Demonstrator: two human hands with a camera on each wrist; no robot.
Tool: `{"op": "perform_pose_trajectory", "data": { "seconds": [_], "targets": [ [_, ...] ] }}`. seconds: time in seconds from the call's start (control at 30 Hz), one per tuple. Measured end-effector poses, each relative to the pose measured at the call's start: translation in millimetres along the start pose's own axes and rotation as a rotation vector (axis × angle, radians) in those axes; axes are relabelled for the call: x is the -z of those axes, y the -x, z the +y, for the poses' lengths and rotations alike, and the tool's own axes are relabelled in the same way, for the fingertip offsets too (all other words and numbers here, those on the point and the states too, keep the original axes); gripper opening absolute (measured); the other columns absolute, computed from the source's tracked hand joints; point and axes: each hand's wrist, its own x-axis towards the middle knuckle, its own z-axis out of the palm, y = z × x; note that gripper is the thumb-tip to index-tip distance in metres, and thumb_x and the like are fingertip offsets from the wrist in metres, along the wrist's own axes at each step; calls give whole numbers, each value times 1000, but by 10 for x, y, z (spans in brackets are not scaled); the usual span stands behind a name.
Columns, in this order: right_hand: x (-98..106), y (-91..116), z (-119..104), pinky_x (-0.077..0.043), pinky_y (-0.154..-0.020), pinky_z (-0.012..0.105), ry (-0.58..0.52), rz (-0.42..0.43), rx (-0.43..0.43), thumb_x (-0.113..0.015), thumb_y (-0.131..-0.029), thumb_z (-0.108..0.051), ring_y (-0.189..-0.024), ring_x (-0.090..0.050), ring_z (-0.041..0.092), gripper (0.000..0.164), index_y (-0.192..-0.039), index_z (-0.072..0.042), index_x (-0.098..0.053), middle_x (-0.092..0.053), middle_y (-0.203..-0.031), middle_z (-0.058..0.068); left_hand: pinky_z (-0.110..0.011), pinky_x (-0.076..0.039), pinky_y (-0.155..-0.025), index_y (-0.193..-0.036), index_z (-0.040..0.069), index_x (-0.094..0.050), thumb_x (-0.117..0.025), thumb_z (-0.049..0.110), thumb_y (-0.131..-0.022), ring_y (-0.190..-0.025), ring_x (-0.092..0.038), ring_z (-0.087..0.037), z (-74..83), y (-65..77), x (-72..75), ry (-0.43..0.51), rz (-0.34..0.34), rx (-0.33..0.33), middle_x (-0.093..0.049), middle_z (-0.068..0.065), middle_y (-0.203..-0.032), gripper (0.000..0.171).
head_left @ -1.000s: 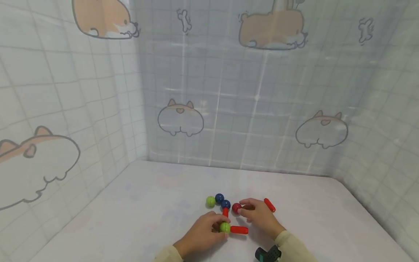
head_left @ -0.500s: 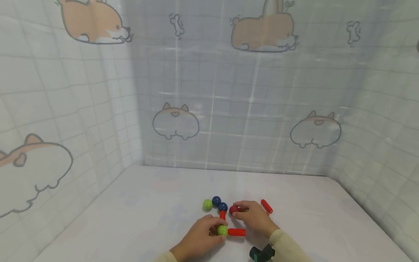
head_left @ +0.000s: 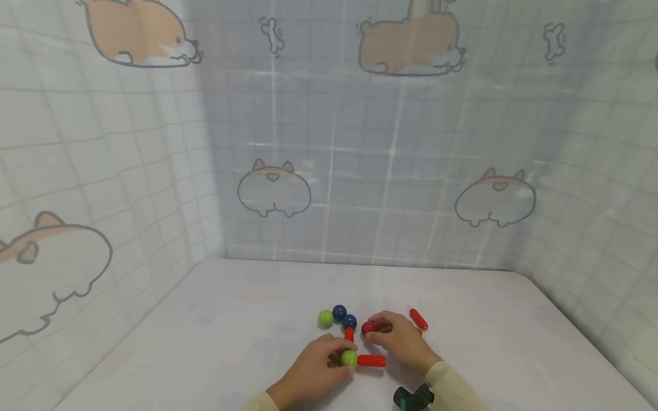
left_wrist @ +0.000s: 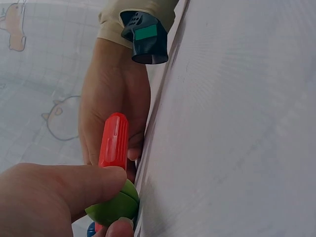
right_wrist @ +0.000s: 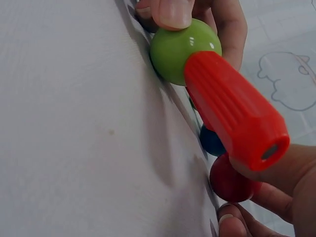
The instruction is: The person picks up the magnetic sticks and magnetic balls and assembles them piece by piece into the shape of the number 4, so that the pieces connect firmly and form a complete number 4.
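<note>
My left hand (head_left: 316, 365) pinches a green ball (head_left: 349, 358) between thumb and fingers, low over the table. From that ball a red ribbed rod (head_left: 371, 361) sticks out to the right, with a metal dot on its free end in the right wrist view. A second red rod (head_left: 349, 334) runs from near the green ball up to a blue ball (head_left: 349, 322), partly covered by my left fingers. My right hand (head_left: 403, 339) holds a red ball (head_left: 368, 327) by its thumb and fingertips, just right of the blue ball.
Another blue ball (head_left: 339, 312) and a second green ball (head_left: 326, 318) sit in a row beyond the left hand. A loose red rod (head_left: 418, 319) lies past the right hand, with another red end peeking out beside it. Patterned curtains (head_left: 360, 171) surround the white table (head_left: 231, 319).
My right hand has shifted slightly left, and its thumb and fingertips now reach farther round the red ball. The left hand keeps its hold on the green ball. The head view has shifted a little.
</note>
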Motion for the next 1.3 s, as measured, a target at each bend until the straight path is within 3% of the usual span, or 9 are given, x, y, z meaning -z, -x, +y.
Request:
{"op": "perform_pose_trajectory", "data": {
  "seconds": [0.3,0.77,1.03,1.3],
  "targets": [
    [63,52,-14,-53,-78,39,-96,-20,-16,-75,-84,-37,-90,-59,18,38,-110,-11,-63,-65,-100,-2,-29,-52,-74,-110,26,-71,-77,26,-82,-80,-55,-12,11,7,9,27,-8,14,-56,7,-88,29],
    [144,250,15,-54,-84,41,-183,-69,-4,-76,-84,-28,-97,-61,22,39,-114,-8,-61,-65,-104,1,-27,-51,-73,-111,27,-71,-77,28,-82,-81,-56,-10,-3,5,3,10,-6,-18,-57,10,-88,30],
    [101,355,39,-55,-77,36,-198,-31,-16,-76,-84,-29,-90,-59,21,43,-116,-6,-60,-64,-102,4,-25,-51,-75,-112,24,-71,-77,27,-82,-81,-57,-9,-20,15,-13,17,-11,-26,-57,11,-88,30],
    [150,477,36,-56,-75,37,-246,-39,-81,-75,-84,-28,-90,-58,22,48,-123,-5,-58,-61,-108,7,-24,-50,-73,-112,26,-71,-77,28,-82,-81,-57,-8,9,31,12,1,-4,-26,-57,13,-88,31]
  ]
}}
